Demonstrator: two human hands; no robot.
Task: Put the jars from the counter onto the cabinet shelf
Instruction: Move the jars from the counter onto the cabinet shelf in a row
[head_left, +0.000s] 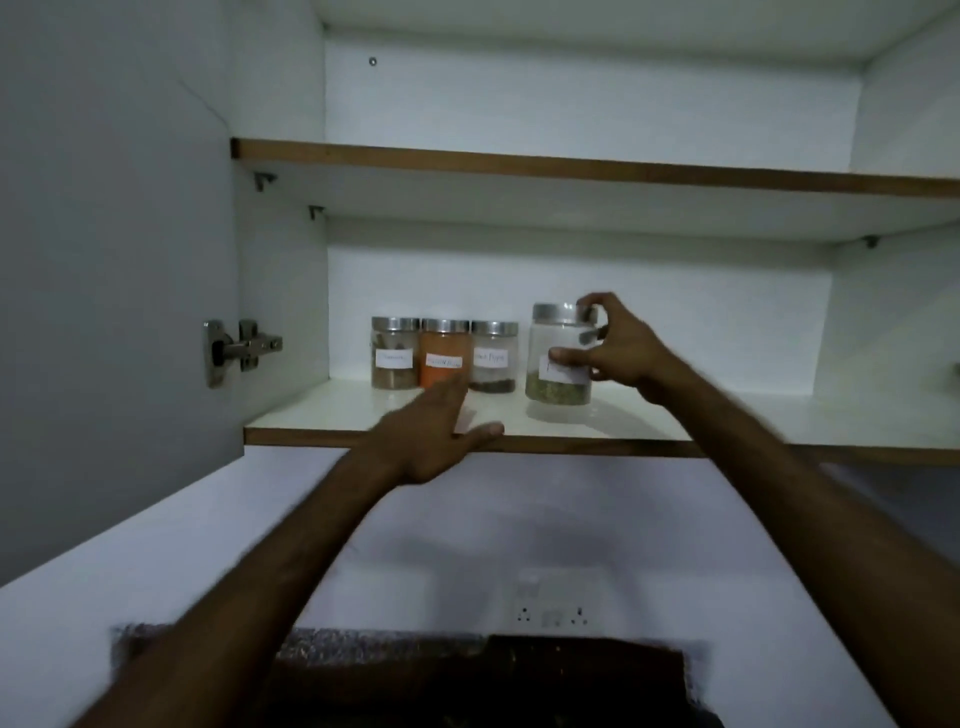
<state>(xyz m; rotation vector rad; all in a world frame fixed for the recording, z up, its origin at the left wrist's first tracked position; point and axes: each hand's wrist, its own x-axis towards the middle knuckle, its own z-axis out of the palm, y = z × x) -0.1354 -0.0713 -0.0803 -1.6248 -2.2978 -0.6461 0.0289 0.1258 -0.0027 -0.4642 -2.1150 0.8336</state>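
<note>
Three small labelled jars with metal lids stand in a row at the back of the lower cabinet shelf (332, 415): a brown-filled jar (394, 353), an orange-filled jar (441, 349) and a nearly empty jar (492, 356) with dark grains. To their right a taller jar (555, 358) with green herbs at its bottom rests on the shelf, and my right hand (618, 353) grips its side and lid. My left hand (441, 431) hovers over the shelf's front edge, fingers spread, holding nothing, its fingertips in front of the orange jar.
The grey cabinet door (114, 260) stands open on the left with its hinge (241, 351) showing. An upper shelf (571, 169) lies above. Below, a wall socket (553, 616) and a dark counter edge (467, 665) are visible.
</note>
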